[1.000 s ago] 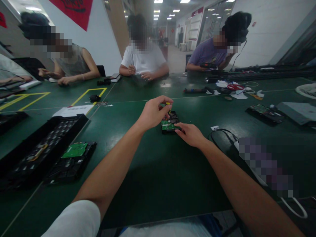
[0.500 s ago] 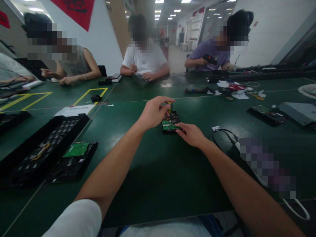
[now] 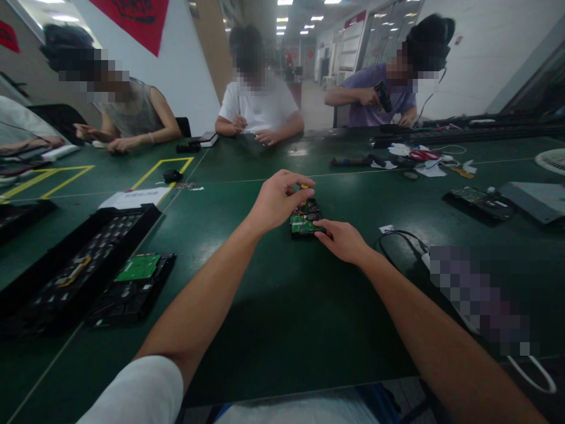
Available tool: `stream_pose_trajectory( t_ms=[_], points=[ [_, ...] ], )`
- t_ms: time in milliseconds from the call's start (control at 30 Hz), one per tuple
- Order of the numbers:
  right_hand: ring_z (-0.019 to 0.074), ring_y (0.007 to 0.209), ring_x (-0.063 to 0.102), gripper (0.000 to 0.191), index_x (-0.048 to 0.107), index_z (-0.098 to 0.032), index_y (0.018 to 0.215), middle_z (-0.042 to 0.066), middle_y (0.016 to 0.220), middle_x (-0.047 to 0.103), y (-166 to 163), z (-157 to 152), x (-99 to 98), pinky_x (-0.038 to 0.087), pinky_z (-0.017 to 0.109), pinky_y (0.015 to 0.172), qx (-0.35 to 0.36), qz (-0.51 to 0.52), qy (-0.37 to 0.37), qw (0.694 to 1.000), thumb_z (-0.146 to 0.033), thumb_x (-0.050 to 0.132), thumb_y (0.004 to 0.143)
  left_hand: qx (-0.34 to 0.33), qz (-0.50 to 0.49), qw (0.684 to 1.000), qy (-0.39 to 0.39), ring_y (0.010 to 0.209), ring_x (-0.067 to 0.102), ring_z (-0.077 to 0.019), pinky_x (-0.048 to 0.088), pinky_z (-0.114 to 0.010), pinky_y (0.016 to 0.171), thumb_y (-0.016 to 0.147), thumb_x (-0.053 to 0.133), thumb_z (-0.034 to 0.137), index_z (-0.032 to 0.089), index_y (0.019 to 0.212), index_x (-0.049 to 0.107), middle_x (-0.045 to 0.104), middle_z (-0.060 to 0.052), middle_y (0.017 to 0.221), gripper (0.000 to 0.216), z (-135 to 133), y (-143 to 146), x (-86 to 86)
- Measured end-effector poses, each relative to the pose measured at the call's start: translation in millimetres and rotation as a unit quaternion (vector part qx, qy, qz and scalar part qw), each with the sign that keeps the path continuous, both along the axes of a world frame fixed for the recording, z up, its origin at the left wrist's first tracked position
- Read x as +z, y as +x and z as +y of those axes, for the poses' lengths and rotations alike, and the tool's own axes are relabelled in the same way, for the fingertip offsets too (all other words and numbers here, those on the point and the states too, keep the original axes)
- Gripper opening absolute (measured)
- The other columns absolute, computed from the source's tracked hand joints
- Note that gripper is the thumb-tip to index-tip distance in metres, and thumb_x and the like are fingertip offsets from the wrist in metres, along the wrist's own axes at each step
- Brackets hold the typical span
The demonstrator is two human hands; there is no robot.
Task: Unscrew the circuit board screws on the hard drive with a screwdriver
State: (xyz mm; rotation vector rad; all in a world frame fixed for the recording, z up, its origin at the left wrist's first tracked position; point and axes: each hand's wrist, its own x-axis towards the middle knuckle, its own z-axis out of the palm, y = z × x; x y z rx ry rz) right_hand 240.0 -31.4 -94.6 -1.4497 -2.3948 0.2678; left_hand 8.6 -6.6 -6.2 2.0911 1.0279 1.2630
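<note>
In front of me on the green table lies a hard drive (image 3: pixel 304 226), its green circuit board facing up. My left hand (image 3: pixel 282 197) is closed round the yellow-and-black handle of a small screwdriver (image 3: pixel 305 186), upright above the far part of the drive. Fingers cover most of the handle, and the tip is too small to make out. At the drive's near right edge, my right hand (image 3: pixel 342 240) grips it between thumb and fingers.
A long black tray (image 3: pixel 83 259) and a second hard drive (image 3: pixel 135 285) lie to the left. Another drive (image 3: pixel 479 203) and a grey metal box (image 3: pixel 536 200) sit at right, near a cable (image 3: pixel 401 233). Several people work across the table; one holds a power tool (image 3: pixel 383 96).
My left thumb and fingers have shifted on the screwdriver handle, covering more of it. My right hand and the drive stay put. The person at right has raised the power tool.
</note>
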Motion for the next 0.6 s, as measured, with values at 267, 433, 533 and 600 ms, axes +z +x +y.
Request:
stream_pose_trajectory(
  t_ms=[267, 433, 533, 600],
  points=[
    [0.0217, 0.087, 0.069, 0.04, 0.065, -0.025, 0.14, 0.008, 0.108, 0.076, -0.4, -1.0, 1.1, 0.044, 0.03, 0.072, -0.004, -0.002, -0.002, 1.0, -0.042, 0.053, 0.106, -0.03, -0.002, 0.998, -0.05, 0.058, 0.059, -0.0044, 0.051, -0.019, 0.051, 0.093, 0.069, 0.028, 0.021, 0.108, 0.073, 0.07, -0.006, 0.116, 0.018, -8.3, -0.1, 8.0],
    [0.0213, 0.083, 0.068, 0.041, 0.066, -0.024, 0.139, 0.008, 0.102, 0.076, -1.0, -0.7, 1.6, 0.043, 0.03, 0.07, -0.009, -0.004, -0.006, 1.0, -0.042, 0.053, 0.105, -0.037, -0.01, 0.996, -0.076, 0.059, 0.063, -0.006, 0.055, -0.021, 0.055, 0.096, 0.062, 0.022, 0.02, 0.119, 0.068, 0.072, -0.005, 0.109, 0.024, -7.0, 0.0, 7.1],
    [0.0209, 0.082, 0.068, 0.042, 0.066, -0.024, 0.14, 0.007, 0.101, 0.076, -0.7, -0.3, 1.4, 0.042, 0.03, 0.069, -0.008, -0.006, -0.006, 1.0, -0.043, 0.053, 0.106, -0.03, 0.0, 0.997, -0.07, 0.068, 0.068, -0.0096, 0.058, -0.023, 0.063, 0.097, 0.059, 0.021, 0.019, 0.118, 0.069, 0.071, -0.005, 0.104, 0.023, -3.2, 0.4, 4.1],
    [0.0207, 0.081, 0.067, 0.042, 0.066, -0.023, 0.141, 0.008, 0.103, 0.076, -0.3, -0.2, 1.3, 0.042, 0.03, 0.068, -0.008, -0.007, -0.004, 1.0, -0.043, 0.052, 0.106, -0.01, 0.011, 0.999, -0.034, 0.072, 0.068, -0.01, 0.058, -0.024, 0.067, 0.095, 0.064, 0.022, 0.02, 0.116, 0.07, 0.069, -0.006, 0.108, 0.022, -0.8, 0.1, 2.2]
  ],
)
